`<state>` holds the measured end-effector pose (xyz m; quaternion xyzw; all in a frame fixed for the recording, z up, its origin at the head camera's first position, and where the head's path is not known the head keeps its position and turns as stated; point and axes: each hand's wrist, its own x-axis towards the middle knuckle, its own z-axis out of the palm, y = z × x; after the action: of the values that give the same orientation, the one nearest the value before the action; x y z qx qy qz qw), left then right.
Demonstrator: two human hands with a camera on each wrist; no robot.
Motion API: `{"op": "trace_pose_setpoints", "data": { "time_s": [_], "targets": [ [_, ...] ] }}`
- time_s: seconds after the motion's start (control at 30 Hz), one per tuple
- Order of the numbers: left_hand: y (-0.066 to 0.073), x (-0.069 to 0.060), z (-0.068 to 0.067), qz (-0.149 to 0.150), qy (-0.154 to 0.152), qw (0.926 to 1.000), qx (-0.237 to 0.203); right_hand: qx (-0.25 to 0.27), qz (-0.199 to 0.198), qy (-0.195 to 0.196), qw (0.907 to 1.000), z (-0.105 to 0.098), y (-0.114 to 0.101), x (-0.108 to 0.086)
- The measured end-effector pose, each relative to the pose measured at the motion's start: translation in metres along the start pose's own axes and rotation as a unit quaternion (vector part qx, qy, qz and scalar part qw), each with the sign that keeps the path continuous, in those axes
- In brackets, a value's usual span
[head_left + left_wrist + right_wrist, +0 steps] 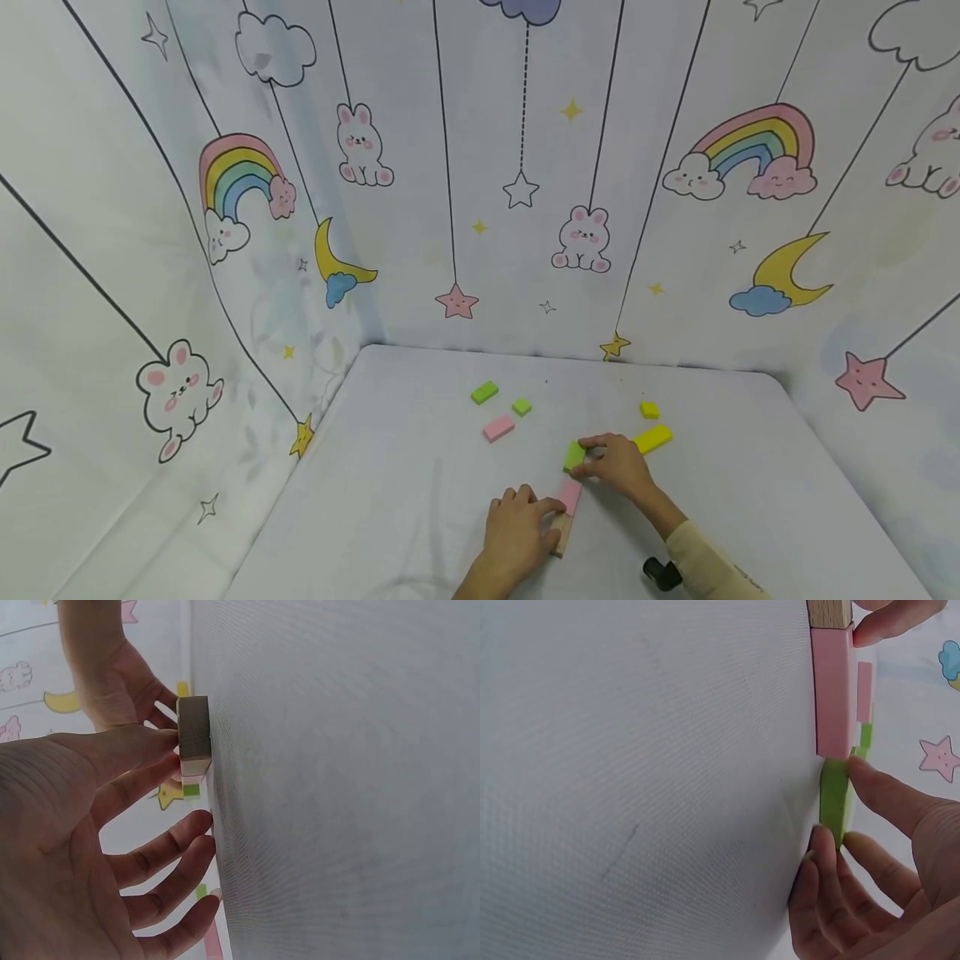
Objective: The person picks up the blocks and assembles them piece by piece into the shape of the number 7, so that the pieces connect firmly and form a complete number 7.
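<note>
Three in a line: a grainy wooden block (563, 533) near, a pink block (570, 497) butted against it, a green block (573, 457) at the far end. The left hand (517, 533) rests thumb and index finger on the row's left side, other fingers spread, likely to stop it sliding; the right hand (618, 465) pinches the green block by its ends, probably for straight placing. That block is bright and oblong; whether it touches the pink block, I cannot tell.
</note>
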<state>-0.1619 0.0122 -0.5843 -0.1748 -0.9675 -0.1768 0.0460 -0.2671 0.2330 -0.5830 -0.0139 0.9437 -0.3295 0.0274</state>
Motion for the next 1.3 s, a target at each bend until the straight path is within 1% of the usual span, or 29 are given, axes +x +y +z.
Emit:
{"op": "trace_pose_setpoints", "data": {
  "time_s": [0.2, 0.3, 0.53, 0.77, 1.03, 1.3],
  "targets": [
    [-0.001, 0.002, 0.0, -0.007, -0.005, 1.0, -0.003, 0.007, -0.004, -0.002, 1.0, -0.003, -0.002, -0.001],
    [-0.001, 0.003, 0.0, -0.006, -0.001, 1.0, -0.004, 0.011, -0.002, -0.002, 0.9999, -0.003, -0.003, -0.002],
    [0.0, 0.001, -0.002, -0.003, 0.011, 0.9999, 0.001, 0.035, 0.002, -0.005, 0.9994, -0.004, -0.003, -0.002],
    [0.0, 0.001, -0.002, -0.005, 0.007, 1.0, 0.003, 0.062, 0.002, -0.005, 0.9981, -0.003, -0.002, -0.005],
    [0.0, 0.0, -0.004, 0.003, 0.021, 0.9998, 0.005, 0.07, -0.005, -0.009, 0.9975, -0.004, 0.0, -0.009],
    [0.002, -0.002, -0.006, -0.004, 0.013, 0.9999, 0.002, 0.087, -0.014, -0.004, 0.9961, -0.004, 0.003, -0.013]
  ]
}}
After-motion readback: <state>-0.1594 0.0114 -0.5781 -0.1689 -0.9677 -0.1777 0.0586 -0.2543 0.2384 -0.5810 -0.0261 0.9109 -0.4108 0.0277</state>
